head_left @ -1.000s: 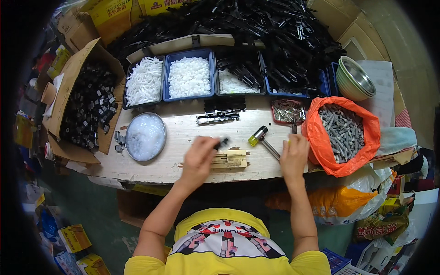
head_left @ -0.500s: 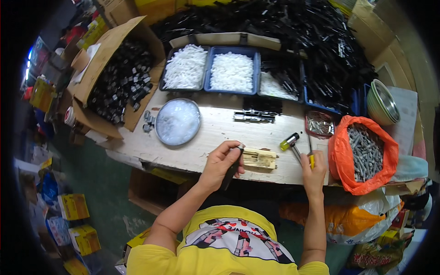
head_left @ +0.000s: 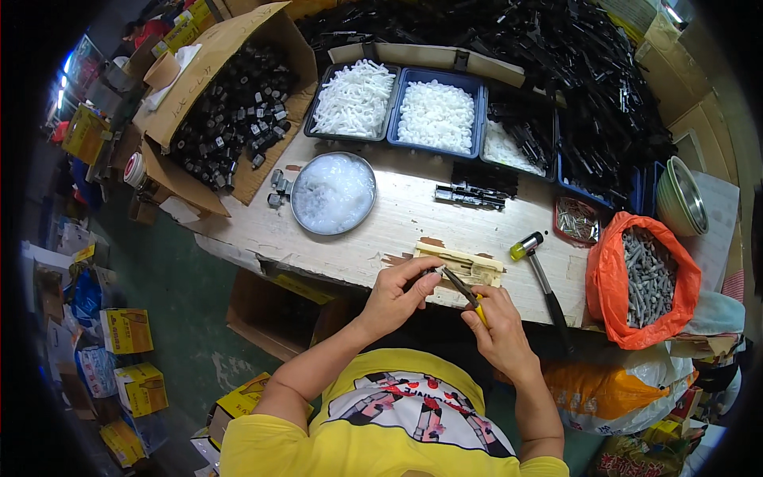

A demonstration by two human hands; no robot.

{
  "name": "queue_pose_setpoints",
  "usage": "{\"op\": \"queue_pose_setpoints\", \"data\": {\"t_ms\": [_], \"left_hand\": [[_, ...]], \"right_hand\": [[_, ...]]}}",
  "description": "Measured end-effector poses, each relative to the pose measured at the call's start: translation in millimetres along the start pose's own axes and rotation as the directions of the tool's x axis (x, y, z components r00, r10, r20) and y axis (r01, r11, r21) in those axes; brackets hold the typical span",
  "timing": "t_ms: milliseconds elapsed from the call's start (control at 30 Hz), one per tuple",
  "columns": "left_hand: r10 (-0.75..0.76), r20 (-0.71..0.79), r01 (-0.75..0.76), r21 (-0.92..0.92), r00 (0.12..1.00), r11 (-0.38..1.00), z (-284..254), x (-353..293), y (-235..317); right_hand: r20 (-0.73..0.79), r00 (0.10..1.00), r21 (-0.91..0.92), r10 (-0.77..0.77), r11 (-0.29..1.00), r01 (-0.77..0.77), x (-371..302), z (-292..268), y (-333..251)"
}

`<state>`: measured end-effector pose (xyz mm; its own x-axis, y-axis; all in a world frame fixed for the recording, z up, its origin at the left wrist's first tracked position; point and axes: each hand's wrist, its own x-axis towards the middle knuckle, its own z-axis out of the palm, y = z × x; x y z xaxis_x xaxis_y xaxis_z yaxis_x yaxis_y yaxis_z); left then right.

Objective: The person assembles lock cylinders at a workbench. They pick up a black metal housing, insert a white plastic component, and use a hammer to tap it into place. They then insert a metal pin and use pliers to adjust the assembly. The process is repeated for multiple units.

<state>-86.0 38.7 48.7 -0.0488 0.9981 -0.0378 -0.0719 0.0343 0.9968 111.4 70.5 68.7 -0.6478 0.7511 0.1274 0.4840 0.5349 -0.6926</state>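
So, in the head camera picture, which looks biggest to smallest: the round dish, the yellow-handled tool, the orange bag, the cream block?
Largest to smallest, by how much shows:
1. orange bag
2. round dish
3. cream block
4. yellow-handled tool, though it's partly covered

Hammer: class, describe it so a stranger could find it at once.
On the pale workbench, find the open orange bag at the right. Left of it lies the hammer. Unlike its neighbours, it has a head yellow at one end, black at the other.
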Motion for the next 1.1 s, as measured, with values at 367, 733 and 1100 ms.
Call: {"op": "queue_pose_setpoints", "data": {"t_ms": [367, 733, 1100], "left_hand": [[0.21, -0.037, -0.192, 0.276, 0.977, 0.942, -1.5, -1.1, -6.8], [-0.293, 0.592, 0.659, -0.64, 0.751, 0.396, -49.4, -21.7, -27.4], [0.261, -0.322, 0.238, 0.922, 0.91, 0.306, -148.5, -111.9, -21.5]], "right_hand": [[0.014, 1.0, -0.043, -0.022, 0.999, 0.023, 2.8, 10.1, -0.3], [0.264, 0.951, -0.096, -0.159, 0.977, 0.19, 10.0, 6.1, -11.9], [-0.499, 0.857, -0.494, 0.127, 0.771, -0.402, -8.9, -31.2, 80.3]]}}
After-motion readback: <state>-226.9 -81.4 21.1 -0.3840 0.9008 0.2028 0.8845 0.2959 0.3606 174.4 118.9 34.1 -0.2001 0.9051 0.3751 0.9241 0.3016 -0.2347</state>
